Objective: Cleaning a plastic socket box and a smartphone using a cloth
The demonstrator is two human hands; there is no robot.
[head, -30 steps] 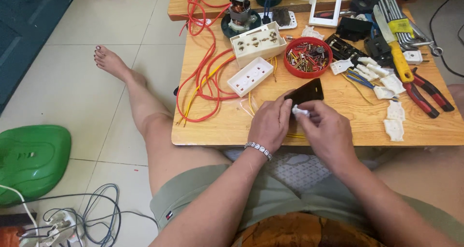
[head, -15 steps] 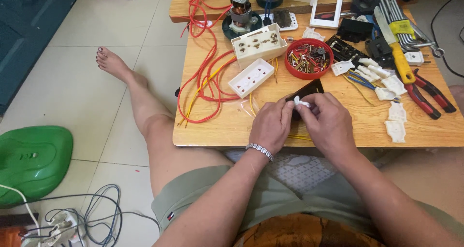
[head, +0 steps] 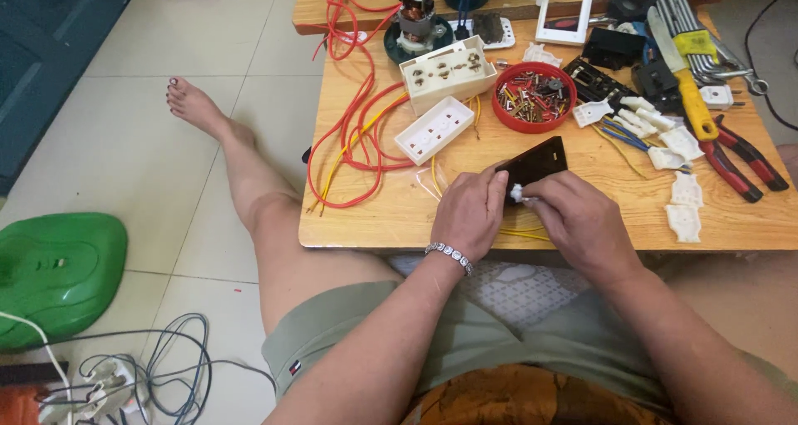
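My left hand [head: 470,213] grips the near end of a black rectangular plate [head: 539,163] held over the front of the wooden table [head: 399,217]. My right hand [head: 573,221] pinches a small white plastic part [head: 517,194] against that plate. Thin yellow wires [head: 524,225] trail under both hands. A silver bracelet [head: 447,257] sits on my left wrist.
Red and yellow wires [head: 353,134], two white socket boxes [head: 434,130], a red bowl of screws [head: 533,96], a small motor [head: 416,17], white switch parts [head: 682,200], red-handled pliers [head: 740,163] and a yellow-handled tool [head: 694,101] lie on the table. A green cover [head: 58,271] and cables [head: 158,367] lie on the floor.
Both hands shifted slightly toward the table with the black plate; the white part moved down against the plate's near edge.
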